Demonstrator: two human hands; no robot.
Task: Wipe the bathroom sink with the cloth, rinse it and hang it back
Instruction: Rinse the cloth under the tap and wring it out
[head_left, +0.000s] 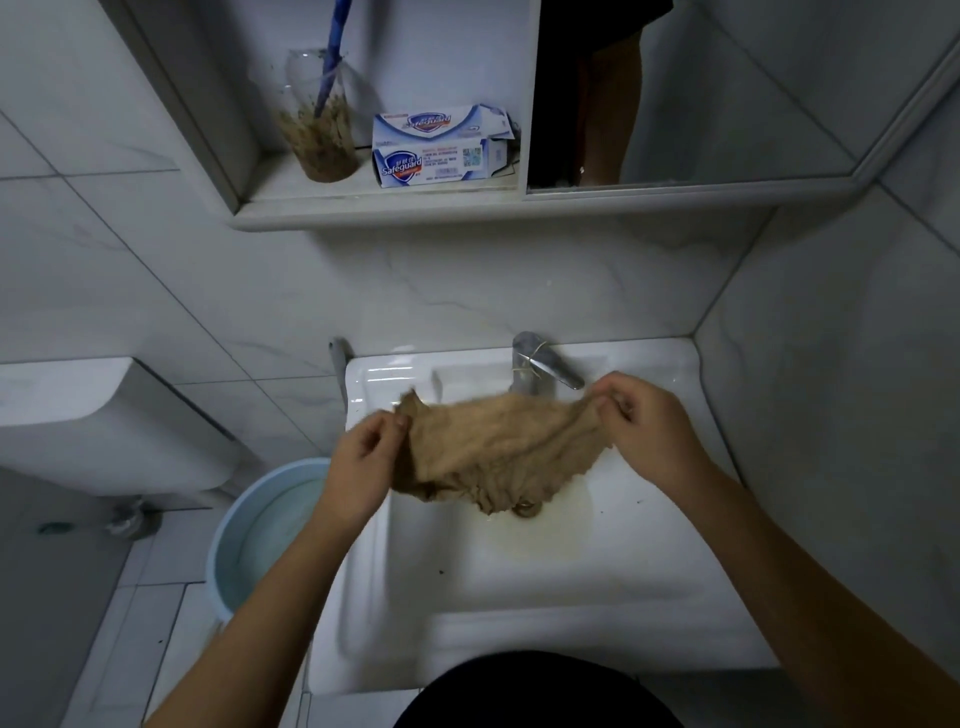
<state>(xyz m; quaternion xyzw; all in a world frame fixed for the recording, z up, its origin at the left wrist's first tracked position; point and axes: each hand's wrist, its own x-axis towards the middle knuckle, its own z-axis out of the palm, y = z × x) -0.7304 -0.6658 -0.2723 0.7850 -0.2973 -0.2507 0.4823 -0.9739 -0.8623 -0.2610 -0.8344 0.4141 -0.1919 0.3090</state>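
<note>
Cloth (488, 447) hangs spread between our hands. Our left hand (363, 467) pinches its left edge between thumb and fingers, and our right hand (644, 421) pinches the right corner, both closed on fabric. It sags over the sink (571, 571) basin toward the back edge, just in front of the tap (545, 364), its bunched lower hem drooping near the drain. We judge it soft, limp and probably heavy with water, so the corners give the surest hold. A blue bucket (249, 545) stands beyond the sink's left edge.
</note>
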